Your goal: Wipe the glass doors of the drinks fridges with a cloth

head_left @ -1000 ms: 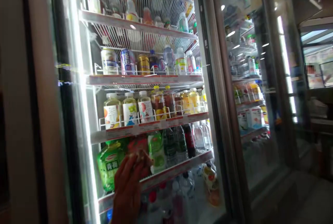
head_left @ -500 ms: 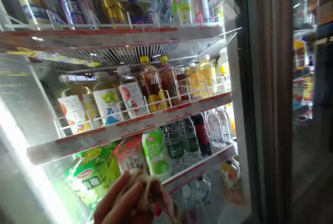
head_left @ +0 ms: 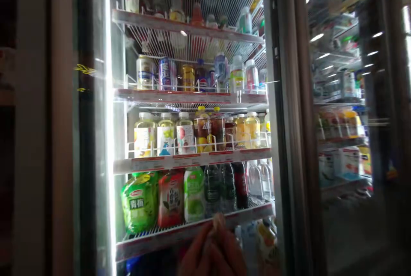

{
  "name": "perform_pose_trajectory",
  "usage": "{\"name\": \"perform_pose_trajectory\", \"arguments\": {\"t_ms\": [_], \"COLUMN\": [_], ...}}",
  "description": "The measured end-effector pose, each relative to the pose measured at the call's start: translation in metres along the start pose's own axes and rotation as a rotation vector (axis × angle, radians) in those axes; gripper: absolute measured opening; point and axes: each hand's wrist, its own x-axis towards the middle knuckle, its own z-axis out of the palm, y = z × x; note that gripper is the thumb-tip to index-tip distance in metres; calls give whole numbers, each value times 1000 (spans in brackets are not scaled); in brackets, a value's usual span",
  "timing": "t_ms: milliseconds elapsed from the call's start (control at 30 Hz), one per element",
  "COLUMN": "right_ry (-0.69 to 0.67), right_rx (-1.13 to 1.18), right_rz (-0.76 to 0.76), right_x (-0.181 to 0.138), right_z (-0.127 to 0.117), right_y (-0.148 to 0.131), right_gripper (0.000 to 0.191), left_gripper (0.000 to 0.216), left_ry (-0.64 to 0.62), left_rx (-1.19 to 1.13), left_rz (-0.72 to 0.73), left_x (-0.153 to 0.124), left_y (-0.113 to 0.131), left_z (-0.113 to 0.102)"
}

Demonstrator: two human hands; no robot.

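Observation:
At the bottom middle, my left hand (head_left: pixel 195 252) and my right hand (head_left: pixel 228 250) meet in front of a lit glass-door drinks fridge. The fingers of both hands are closed and pressed together at the tips. A small pale bit shows at the fingertips, too blurred to name. Behind the hands runs the lowest visible shelf, with a green drink pack (head_left: pixel 140 203), a red drink pack (head_left: pixel 171 199) and a green-and-white bottle (head_left: pixel 194 194). Neither hand touches the bottles.
Higher shelves hold tea bottles (head_left: pixel 184 135) and cans (head_left: pixel 165 73). A dark door frame (head_left: pixel 290 139) stands on the right, with another glass-fronted fridge (head_left: pixel 340 139) beyond it. A bright light strip (head_left: pixel 109 139) runs down the left side.
The view has drawn back and levelled, showing more shelves. One hand was in sight before, holding a crumpled pale pinkish thing; now both hands are together at the bottom.

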Motion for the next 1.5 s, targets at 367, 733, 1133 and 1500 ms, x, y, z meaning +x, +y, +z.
{"name": "perform_pose_trajectory", "arguments": {"t_ms": [367,733,1133,1500], "right_ry": [685,289,461,559], "right_rx": [-340,-592,-609,-527], "right_rz": [119,-112,-46,51], "right_x": [176,197,201,207], "right_z": [-87,-51,-47,-28], "right_y": [100,90,80,66], "right_gripper": [46,56,59,59], "left_gripper": [48,66,66,69], "left_ry": [320,368,350,352], "left_rx": [550,941,925,946], "left_rz": [276,443,437,449], "left_x": [109,122,120,117], "left_y": [17,-31,-32,-30], "left_z": [-138,-131,-133,-134]}}
